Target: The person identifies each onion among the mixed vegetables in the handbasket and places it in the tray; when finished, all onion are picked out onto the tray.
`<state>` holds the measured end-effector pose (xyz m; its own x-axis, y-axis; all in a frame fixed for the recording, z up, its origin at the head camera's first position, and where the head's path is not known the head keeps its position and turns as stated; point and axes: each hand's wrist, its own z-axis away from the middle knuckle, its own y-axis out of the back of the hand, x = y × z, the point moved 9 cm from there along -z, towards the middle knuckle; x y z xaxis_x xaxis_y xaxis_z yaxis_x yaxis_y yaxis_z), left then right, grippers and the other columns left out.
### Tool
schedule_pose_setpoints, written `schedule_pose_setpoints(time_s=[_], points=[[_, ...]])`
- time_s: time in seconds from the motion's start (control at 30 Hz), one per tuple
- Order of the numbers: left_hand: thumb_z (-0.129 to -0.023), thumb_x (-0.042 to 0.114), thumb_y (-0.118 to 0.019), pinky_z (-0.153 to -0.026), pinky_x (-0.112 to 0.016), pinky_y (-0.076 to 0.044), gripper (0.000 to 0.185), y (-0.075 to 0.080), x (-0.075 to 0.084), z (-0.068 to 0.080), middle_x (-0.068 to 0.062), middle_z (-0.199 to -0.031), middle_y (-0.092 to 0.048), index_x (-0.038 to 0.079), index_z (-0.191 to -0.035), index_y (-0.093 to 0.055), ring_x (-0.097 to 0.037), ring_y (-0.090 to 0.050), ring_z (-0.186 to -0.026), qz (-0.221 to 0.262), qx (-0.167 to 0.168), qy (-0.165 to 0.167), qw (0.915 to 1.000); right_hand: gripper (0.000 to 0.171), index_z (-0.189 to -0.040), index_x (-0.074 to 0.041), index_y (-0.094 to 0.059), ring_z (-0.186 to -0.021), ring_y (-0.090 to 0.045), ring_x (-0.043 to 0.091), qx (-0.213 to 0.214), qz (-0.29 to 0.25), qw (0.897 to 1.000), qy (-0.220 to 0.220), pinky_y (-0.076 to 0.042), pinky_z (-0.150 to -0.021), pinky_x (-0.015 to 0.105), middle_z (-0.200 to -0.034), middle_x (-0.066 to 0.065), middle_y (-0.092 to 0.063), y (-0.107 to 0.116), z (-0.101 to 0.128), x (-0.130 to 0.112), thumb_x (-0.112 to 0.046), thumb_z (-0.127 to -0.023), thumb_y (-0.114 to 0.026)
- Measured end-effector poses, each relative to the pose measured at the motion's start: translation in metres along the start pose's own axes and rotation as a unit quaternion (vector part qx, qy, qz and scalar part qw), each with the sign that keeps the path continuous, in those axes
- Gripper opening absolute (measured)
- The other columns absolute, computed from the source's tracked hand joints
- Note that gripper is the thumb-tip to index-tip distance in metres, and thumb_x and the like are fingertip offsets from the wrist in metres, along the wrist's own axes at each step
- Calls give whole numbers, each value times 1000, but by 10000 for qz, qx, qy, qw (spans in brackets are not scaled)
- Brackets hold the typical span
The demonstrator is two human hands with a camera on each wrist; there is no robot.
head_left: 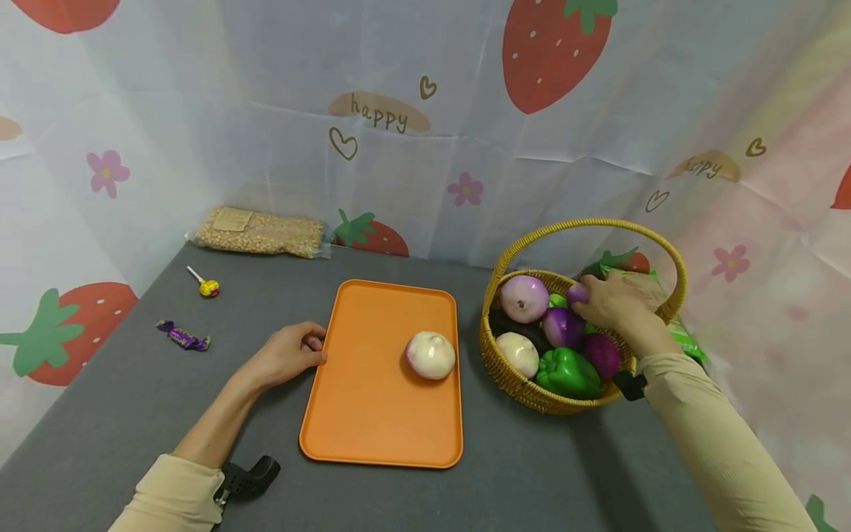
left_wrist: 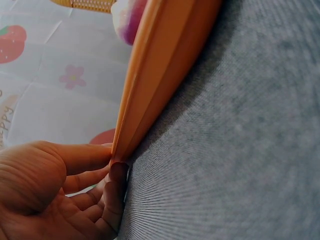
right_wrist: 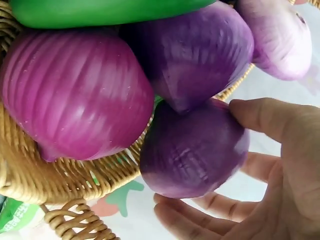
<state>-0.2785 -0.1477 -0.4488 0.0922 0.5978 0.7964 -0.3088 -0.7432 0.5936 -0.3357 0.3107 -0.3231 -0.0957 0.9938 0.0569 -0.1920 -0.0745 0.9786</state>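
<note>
The right hand [head_left: 614,307] reaches into the woven basket [head_left: 512,369] near the right edge of the worktop [head_left: 133,399], its fingers [right_wrist: 260,117] and thumb curled around a dark purple onion [right_wrist: 195,150] that sits against the basket's far rim. In the right wrist view this onion touches two other purple onions, one brighter magenta [right_wrist: 75,95] and one darker [right_wrist: 195,55], with a green pepper [right_wrist: 100,10] just beyond them. The basket also holds a pale pink onion [head_left: 524,298] and a white onion [head_left: 519,353].

The left hand [head_left: 287,355] rests on the worktop at the left long edge of the orange tray [head_left: 372,414], which lies flat in the middle. Its fingers [left_wrist: 117,187] are loosely curled, touching the tray's rim without clamping it.

A white-and-purple onion [head_left: 431,355] lies on the tray near its right side. Toward the left edge of the worktop lie a lollipop [head_left: 207,287] and a wrapped candy [head_left: 183,336]; a bag of grains [head_left: 258,231] sits at the far left corner.
</note>
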Motion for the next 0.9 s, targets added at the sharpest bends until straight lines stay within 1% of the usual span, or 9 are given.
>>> schedule_pose_setpoints(time_s=[0.1, 0.27, 0.33, 0.47, 0.53, 0.6, 0.67, 0.77, 0.9], points=[[-92, 12, -63, -70, -30, -44, 41, 0, 1, 0, -13, -96, -62, -7, -127, -55, -17, -55, -77, -13, -5, -36, 10000, 58, -134, 4, -41, -108, -50, 58, 78, -87, 9999, -30, -43, -86, 68, -124, 42, -40, 0, 1, 1, -35, -93, -52], [-92, 11, -63, -70, -30, -44, 40, 0, 2, 1, -13, -96, -62, -7, -127, -55, -16, -55, -77, -22, -3, -38, 10000, 54, -121, 4, -38, -96, -58, 53, 313, -155, 9993, 107, -46, -78, 59, -112, 38, -53, 1, 2, -1, -35, -90, -59], [-92, 11, -63, -71, -30, -44, 40, 0, 3, 2, -13, -96, -62, -7, -127, -55, -16, -55, -78, -13, 3, -30, 10000, 58, -125, 4, -37, -98, -57, 53, 328, -140, 9993, 139, -46, -79, 59, -113, 39, -53, -1, 2, -1, -35, -91, -60], [-92, 11, -64, -71, -31, -44, 41, 0, 5, 2, -13, -97, -62, -8, -127, -55, -17, -55, -78, -3, -10, -70, 10000, 69, -144, 0, -35, -108, -50, 60, 199, -67, 9996, 187, -44, -82, 69, -125, 45, -40, -3, 5, 0, -38, -91, -59], [-92, 11, -64, -71, -31, -44, 40, 0, 5, 2, -13, -97, -62, -8, -127, -55, -17, -55, -78, 2, 2, -62, 10000, 70, -146, -4, -36, -109, -48, 61, 193, -109, 9995, 229, -43, -82, 71, -127, 45, -37, -2, 7, 0, -39, -91, -59], [-92, 11, -64, -72, -31, -44, 41, 0, 5, 3, -14, -97, -62, -7, -127, -55, -17, -55, -78, -7, 8, -57, 10000, 69, -144, -4, -37, -109, -48, 60, 255, -270, 9990, 245, -43, -82, 72, -127, 44, -37, 1, 11, 0, -40, -89, -61], [-92, 11, -64, -72, -31, -44, 40, 0, 5, 3, -14, -97, -62, -7, -127, -55, -17, -55, -78, -12, 13, -56, 10000, 70, -141, -2, -36, -110, -49, 57, 410, -458, 9979, 213, -43, -83, 69, -129, 41, -39, 4, 14, 0, -40, -88, -63], [-92, 11, -64, -72, -31, -43, 41, 0, 5, 3, -14, -97, -62, -8, -127, -55, -17, -55, -78, 4, -5, -50, 10000, 73, -138, 0, -36, -106, -54, 53, 876, -713, 9935, 149, -43, -82, 64, -128, 36, -47, 14, 24, -1, -39, -85, -66], [-92, 11, -64, -72, -31, -43, 41, 1, 4, 2, -14, -97, -62, -7, -127, -55, -17, -55, -78, 2, 2, -41, 10000, 79, -146, -3, -33, -101, -55, 53, 1586, -955, 9821, 363, -43, -79, 63, -128, 35, -49, 30, 46, -13, -38, -84, -67]])
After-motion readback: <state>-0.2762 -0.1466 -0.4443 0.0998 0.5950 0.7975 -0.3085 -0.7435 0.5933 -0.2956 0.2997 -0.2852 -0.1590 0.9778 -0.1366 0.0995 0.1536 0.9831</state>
